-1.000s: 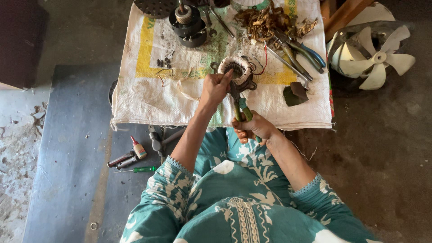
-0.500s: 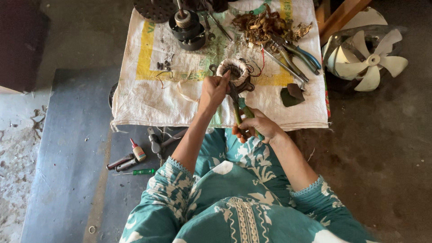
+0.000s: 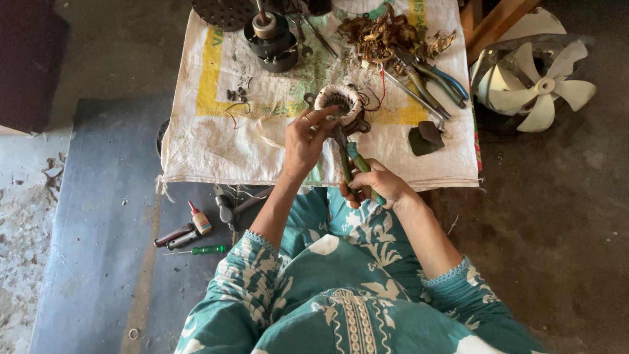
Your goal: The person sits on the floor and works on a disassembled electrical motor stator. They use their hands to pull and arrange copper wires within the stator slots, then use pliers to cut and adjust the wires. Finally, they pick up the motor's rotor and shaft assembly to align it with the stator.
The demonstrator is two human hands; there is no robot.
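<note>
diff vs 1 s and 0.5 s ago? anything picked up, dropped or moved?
Little changed. The left hand keeps its fingers on the wound stator, and the right hand still grips the green-handled pliers, nose at the stator. Nothing taken or let go. The view drifted slightly; the fan blade, wire scrap pile and floor tools stay put.

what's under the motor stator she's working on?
The stator sits on a white woven sack; the left hand steadies it. The sack hides whatever lies beneath it.
</note>
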